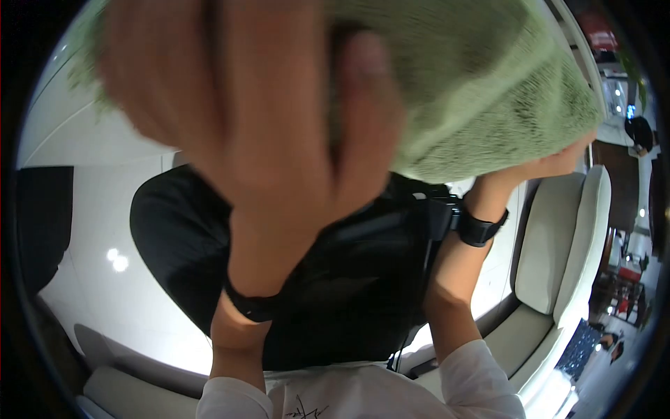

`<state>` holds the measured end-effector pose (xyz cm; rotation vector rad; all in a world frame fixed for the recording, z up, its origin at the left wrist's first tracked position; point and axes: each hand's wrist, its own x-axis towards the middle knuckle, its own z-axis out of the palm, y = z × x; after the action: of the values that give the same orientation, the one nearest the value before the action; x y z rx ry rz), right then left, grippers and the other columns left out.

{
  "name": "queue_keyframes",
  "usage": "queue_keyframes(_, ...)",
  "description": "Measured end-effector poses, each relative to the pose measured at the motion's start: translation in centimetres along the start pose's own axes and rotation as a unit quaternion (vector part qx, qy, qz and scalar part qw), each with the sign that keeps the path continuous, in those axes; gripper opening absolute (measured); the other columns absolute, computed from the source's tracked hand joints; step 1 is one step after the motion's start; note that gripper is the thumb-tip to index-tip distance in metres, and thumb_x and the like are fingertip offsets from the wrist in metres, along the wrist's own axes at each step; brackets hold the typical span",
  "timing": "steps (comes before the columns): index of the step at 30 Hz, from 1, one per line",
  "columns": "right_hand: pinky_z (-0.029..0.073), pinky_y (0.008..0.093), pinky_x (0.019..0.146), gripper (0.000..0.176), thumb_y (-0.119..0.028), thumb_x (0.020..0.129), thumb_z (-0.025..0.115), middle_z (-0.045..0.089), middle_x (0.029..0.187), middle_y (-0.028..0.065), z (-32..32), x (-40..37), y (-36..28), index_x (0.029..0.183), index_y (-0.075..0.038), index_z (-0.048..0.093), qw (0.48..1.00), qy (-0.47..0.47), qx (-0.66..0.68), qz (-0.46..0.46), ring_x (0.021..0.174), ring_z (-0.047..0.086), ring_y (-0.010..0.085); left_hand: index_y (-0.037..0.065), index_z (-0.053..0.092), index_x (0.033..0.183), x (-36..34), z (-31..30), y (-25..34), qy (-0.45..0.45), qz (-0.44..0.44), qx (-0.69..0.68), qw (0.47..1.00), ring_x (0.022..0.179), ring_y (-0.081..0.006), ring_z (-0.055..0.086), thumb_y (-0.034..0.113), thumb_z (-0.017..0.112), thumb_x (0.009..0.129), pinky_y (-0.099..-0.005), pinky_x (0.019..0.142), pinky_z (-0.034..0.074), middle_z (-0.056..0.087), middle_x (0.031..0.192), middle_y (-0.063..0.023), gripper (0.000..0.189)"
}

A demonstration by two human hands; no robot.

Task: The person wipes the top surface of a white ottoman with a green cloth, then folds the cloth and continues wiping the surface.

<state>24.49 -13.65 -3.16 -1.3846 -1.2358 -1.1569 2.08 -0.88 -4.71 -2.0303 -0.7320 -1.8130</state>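
Note:
A green plush towel [474,98] fills the top of the head view, raised close to the camera. Its underside sags in soft folds, and a fringe-like green edge shows at the upper left. My left hand [272,119] is large and blurred in front of the towel, back toward me, the thumb at its right side. Its fingertips run out of the frame, so their grip is hidden. Below the towel's right end, my right hand [558,159] grips its lower edge, most of its fingers covered by the cloth. A black watch [480,227] sits on my right wrist.
My lap in black trousers [181,223] lies below, with a black device [440,209] near the right forearm. A cream chair [558,244] stands at right, another seat [132,394] at lower left. A white surface [77,140] borders the left. Shelves and people show far right.

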Motion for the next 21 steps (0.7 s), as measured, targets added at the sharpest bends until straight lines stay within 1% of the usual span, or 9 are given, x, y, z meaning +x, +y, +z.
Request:
queue_keyframes(5, 0.042, 0.0384, 0.095, 0.029, -0.021, 0.107, 0.050, 0.068, 0.106, 0.0095, -0.3, -0.4, -0.9, 0.115, 0.001, 0.067, 0.996, -0.006, -0.017, 0.090, 0.104, 0.060, 0.0266, 0.006, 0.067, 0.126, -0.5, 0.2, -0.2, 0.006, 0.024, -0.006, 1.000, 0.104, -0.0243, 0.066, 0.035, 0.037, 0.107, -0.0421, 0.093, 0.048, 0.070, 0.115, -0.0096, 0.047)
queue_keyframes(7, 0.042, 0.0391, 0.095, 0.027, -0.017, 0.104, 0.052, 0.069, 0.109, 0.0107, 0.2, 0.0, -2.3, 0.116, 0.001, 0.067, 0.997, -0.015, -0.006, 0.074, 0.105, 0.060, 0.0267, 0.006, 0.067, 0.127, -0.3, 0.2, -1.7, 0.004, 0.018, 0.009, 1.000, 0.104, -0.0239, 0.065, 0.036, 0.037, 0.107, -0.0424, 0.093, 0.048, 0.070, 0.115, -0.0093, 0.047)
queue_keyframes(10, 0.044, 0.0369, 0.093, 0.026, -0.016, 0.103, 0.052, 0.070, 0.108, 0.0110, 2.5, 0.3, -4.7, 0.115, 0.001, 0.068, 0.998, 0.015, 0.052, -0.012, 0.100, 0.062, 0.0252, 0.007, 0.066, 0.128, 0.1, -0.3, -4.2, -0.007, -0.019, 0.037, 0.999, 0.105, -0.0233, 0.065, 0.037, 0.037, 0.106, -0.0428, 0.092, 0.049, 0.069, 0.115, -0.0088, 0.047)
queue_keyframes(11, 0.045, 0.0349, 0.092, 0.028, -0.018, 0.104, 0.050, 0.070, 0.107, 0.0108, 3.2, 0.4, -5.1, 0.116, 0.002, 0.066, 0.997, 0.020, 0.059, -0.048, 0.098, 0.063, 0.0233, 0.007, 0.066, 0.128, 0.0, -0.6, -4.7, -0.010, -0.054, 0.034, 0.998, 0.105, -0.0231, 0.064, 0.037, 0.037, 0.106, -0.0429, 0.092, 0.049, 0.069, 0.115, -0.0086, 0.047)
queue_keyframes(13, 0.046, 0.0390, 0.096, 0.041, -0.031, 0.104, 0.049, 0.068, 0.114, 0.0166, 1.2, 0.7, -3.5, 0.119, 0.004, 0.066, 0.995, -0.053, -0.022, -0.076, 0.104, 0.063, 0.0286, 0.006, 0.066, 0.126, -0.2, -0.4, -3.9, -0.017, -0.116, -0.006, 0.993, 0.106, -0.0234, 0.061, 0.037, 0.041, 0.105, -0.0430, 0.091, 0.047, 0.068, 0.114, -0.0103, 0.045)
queue_keyframes(14, 0.047, 0.0410, 0.098, 0.048, -0.037, 0.104, 0.049, 0.067, 0.117, 0.0196, 0.2, 0.8, -2.7, 0.120, 0.004, 0.066, 0.990, -0.088, -0.060, -0.094, 0.107, 0.063, 0.0312, 0.005, 0.066, 0.123, 0.0, 0.1, -3.2, -0.005, -0.113, -0.034, 0.993, 0.105, -0.0245, 0.058, 0.037, 0.046, 0.104, -0.0427, 0.091, 0.045, 0.067, 0.111, -0.0114, 0.043)
queue_keyframes(15, 0.047, 0.0364, 0.093, 0.038, -0.027, 0.105, 0.048, 0.069, 0.111, 0.0142, 0.9, 0.9, -2.5, 0.118, 0.004, 0.066, 0.995, -0.046, -0.042, -0.080, 0.100, 0.064, 0.0254, 0.005, 0.066, 0.123, -0.2, 0.3, -2.5, -0.001, -0.100, -0.031, 0.995, 0.106, -0.0246, 0.058, 0.037, 0.046, 0.104, -0.0428, 0.091, 0.045, 0.067, 0.111, -0.0116, 0.043)
queue_keyframes(18, 0.045, 0.0355, 0.087, 0.024, -0.016, 0.102, 0.053, 0.072, 0.101, 0.0104, 0.4, 0.4, -2.2, 0.109, 0.000, 0.071, 0.996, 0.018, 0.001, 0.086, 0.091, 0.064, 0.0250, 0.005, 0.065, 0.124, -0.5, 0.5, -0.2, -0.005, -0.039, -0.022, 0.999, 0.106, -0.0250, 0.058, 0.036, 0.046, 0.104, -0.0431, 0.091, 0.045, 0.066, 0.111, -0.0119, 0.042)
queue_keyframes(21, 0.050, 0.0318, 0.081, 0.029, -0.016, 0.106, 0.046, 0.071, 0.099, 0.0086, -1.4, 0.7, 0.6, 0.109, 0.003, 0.067, 0.993, 0.023, -0.039, 0.109, 0.086, 0.064, 0.0184, 0.005, 0.065, 0.124, -1.0, 0.9, 1.5, 0.003, -0.002, -0.027, 1.000, 0.106, -0.0254, 0.058, 0.035, 0.046, 0.104, -0.0434, 0.090, 0.045, 0.066, 0.112, -0.0123, 0.041)
